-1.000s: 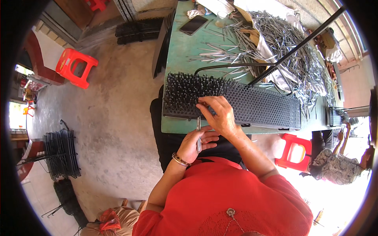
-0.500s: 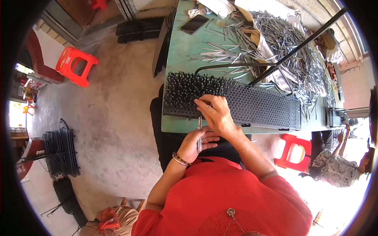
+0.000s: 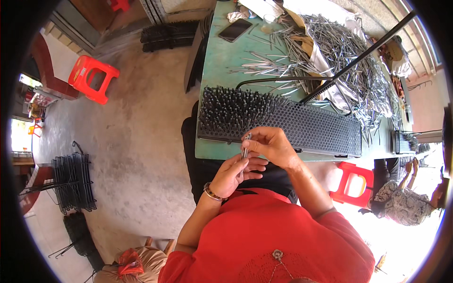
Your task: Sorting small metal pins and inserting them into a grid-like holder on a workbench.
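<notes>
A small bundle of thin metal rods (image 3: 244,154) stands between the thumb and fingers of my left hand (image 3: 225,179), just in front of the table edge. My right hand (image 3: 277,150) pinches the upper ends of these rods between thumb and fingers; how many it grips I cannot tell. Right behind the hands lies a long black perforated panel (image 3: 325,129) on the green table (image 3: 219,61). Dark upright pins (image 3: 231,106) crowd its left part, while the holes on the right part are bare.
Loose metal rods (image 3: 339,52) form a big heap on the table's far right, some spread leftward. A phone (image 3: 235,30) lies far left. A black metal bar (image 3: 377,45) slants over the heap. Red stools (image 3: 94,79) stand about. Another person (image 3: 401,200) works at right.
My right hand has drawn back from the pins toward me and now meets the rods in my left hand. The left hand has barely moved.
</notes>
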The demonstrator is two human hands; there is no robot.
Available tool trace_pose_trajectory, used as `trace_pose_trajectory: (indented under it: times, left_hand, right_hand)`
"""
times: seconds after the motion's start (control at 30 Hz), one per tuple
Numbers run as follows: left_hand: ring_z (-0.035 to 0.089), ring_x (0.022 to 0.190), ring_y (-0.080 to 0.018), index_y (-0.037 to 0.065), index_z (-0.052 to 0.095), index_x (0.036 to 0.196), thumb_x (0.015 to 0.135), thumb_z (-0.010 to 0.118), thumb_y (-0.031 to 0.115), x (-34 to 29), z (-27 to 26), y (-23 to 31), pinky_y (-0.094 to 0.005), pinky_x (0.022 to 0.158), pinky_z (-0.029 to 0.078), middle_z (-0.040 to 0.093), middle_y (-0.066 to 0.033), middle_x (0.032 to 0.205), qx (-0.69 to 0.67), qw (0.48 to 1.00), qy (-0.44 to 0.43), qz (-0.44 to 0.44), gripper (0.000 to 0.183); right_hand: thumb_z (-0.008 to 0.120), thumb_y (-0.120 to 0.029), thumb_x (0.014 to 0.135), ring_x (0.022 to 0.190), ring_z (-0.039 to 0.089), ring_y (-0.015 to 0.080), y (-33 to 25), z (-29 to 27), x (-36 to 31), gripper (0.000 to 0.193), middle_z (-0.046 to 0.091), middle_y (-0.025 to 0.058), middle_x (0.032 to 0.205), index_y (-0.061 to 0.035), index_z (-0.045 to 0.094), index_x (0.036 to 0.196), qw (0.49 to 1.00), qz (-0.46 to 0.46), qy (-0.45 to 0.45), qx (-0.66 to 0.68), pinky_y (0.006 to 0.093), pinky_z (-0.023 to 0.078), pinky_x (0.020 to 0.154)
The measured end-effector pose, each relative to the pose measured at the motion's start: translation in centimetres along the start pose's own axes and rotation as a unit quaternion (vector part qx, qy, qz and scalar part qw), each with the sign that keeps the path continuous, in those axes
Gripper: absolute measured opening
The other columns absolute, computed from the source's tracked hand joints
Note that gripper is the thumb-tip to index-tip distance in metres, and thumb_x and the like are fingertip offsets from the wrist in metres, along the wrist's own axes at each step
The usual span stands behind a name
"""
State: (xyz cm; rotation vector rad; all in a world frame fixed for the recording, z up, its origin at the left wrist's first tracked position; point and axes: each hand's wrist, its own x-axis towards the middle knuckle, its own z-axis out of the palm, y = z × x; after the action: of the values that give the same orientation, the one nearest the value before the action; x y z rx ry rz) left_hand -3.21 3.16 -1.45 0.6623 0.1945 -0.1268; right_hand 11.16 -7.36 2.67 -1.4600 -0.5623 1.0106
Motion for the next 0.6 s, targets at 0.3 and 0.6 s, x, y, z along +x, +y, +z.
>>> trace_pose_trajectory:
  times: [0.3,0.6]
  left_hand:
    - [0.063,0.096,-0.0209,-0.002,0.045,0.128,0.101,0.040,0.024,-0.6,0.1,0.6,-0.0326,0.080,0.054,0.060,-0.0169,0.114,0.147,0.979,0.119,0.081,0.038]
    - [0.063,0.095,-0.0177,0.001,0.047,0.126,0.098,0.047,0.019,-1.8,-1.5,-0.5,-0.0298,0.081,0.052,0.062,-0.0157,0.112,0.198,0.962,0.171,0.082,0.034]
  right_hand:
    - [0.065,-0.010,0.088,0.079,0.063,0.0092,-0.8,0.3,1.1,0.018,0.068,0.0069,0.084,0.0030,0.063,0.100,0.994,-0.077,0.066,-0.030,0.0228,0.051,0.069]
    - [0.068,-0.012,0.086,0.073,0.061,0.0075,-0.9,1.2,2.5,0.018,0.068,0.0037,0.083,-0.0013,0.065,0.099,0.942,-0.227,0.181,-0.170,0.0220,0.048,0.067]
